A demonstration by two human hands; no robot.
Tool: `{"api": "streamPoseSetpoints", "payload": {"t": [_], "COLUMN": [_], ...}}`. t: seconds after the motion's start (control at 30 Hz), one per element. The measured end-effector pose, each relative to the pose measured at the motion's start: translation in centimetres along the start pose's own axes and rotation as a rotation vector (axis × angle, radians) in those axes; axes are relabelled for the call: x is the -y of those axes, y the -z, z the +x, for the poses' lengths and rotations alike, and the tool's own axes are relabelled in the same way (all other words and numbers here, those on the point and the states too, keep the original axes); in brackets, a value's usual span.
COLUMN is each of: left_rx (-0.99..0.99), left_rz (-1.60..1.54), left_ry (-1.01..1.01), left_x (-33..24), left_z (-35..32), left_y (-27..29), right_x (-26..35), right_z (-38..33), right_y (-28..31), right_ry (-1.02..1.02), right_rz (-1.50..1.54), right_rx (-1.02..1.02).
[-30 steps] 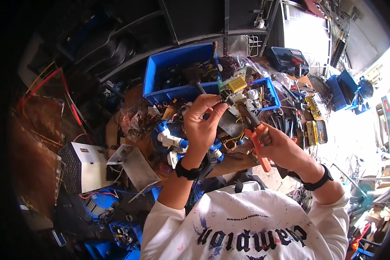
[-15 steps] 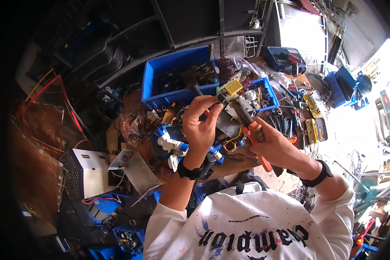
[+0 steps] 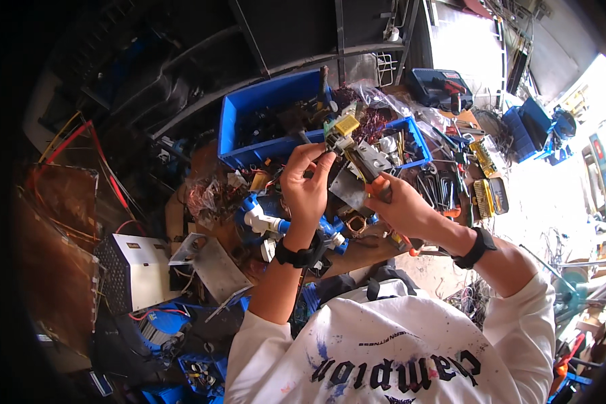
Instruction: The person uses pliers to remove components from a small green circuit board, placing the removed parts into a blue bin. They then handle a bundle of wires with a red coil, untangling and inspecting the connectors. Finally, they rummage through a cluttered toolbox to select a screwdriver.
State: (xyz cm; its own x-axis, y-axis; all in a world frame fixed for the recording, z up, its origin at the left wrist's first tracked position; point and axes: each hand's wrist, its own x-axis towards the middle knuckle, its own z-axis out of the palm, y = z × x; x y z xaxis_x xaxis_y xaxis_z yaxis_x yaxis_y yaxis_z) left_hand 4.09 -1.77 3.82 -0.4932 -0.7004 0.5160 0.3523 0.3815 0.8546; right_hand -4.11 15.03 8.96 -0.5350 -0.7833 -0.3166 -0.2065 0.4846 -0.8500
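Over the bench, my left hand point(image 3: 306, 185) is closed in a pinch on the lower edge of a small circuit board point(image 3: 331, 133). A yellow block-shaped component point(image 3: 347, 125) sits on that board. To its right, my right hand point(image 3: 411, 210) is wrapped round orange-handled pliers point(image 3: 380, 184). The tool's metal head points up and left, close to the board and grey metal parts; whether the jaws grip anything cannot be made out. Below both hands lie a metal plate point(image 3: 349, 188) and a copper-coloured ring point(image 3: 357, 225).
Behind my hands stand a large blue crate point(image 3: 230, 128) and a small blue tray point(image 3: 424, 145) of parts. A blue-and-white plug connector point(image 3: 266, 221) lies near my left forearm. To the right are hex keys point(image 3: 444, 190), a yellow bit set point(image 3: 483, 197) and a cordless drill point(image 3: 455, 91).
The board with the yellow component has shifted left and up and turned. My right hand has moved slightly left, and the pliers' head now lies nearer the board.
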Motion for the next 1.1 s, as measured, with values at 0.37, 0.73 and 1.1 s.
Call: {"api": "streamPoseSetpoints", "payload": {"t": [0.37, 0.73, 1.1], "left_rx": [-0.043, -0.038, -0.114], "left_rz": [-0.126, -0.074, -0.110], "left_ry": [0.269, 0.193, 0.310], "left_x": [5.4, 6.4, 6.2], "left_z": [-0.9, -1.0, -1.2], "left_y": [1.0, 1.0, -0.2], "right_x": [-3.2, -4.2, -4.8], "right_z": [3.8, 4.9, 4.8], "right_y": [-2.4, -2.0, -1.5], "right_ry": [0.038, 0.010, 0.212], "right_rz": [-0.184, -0.087, -0.270], "right_rx": [-0.090, 0.006, -0.164]}}
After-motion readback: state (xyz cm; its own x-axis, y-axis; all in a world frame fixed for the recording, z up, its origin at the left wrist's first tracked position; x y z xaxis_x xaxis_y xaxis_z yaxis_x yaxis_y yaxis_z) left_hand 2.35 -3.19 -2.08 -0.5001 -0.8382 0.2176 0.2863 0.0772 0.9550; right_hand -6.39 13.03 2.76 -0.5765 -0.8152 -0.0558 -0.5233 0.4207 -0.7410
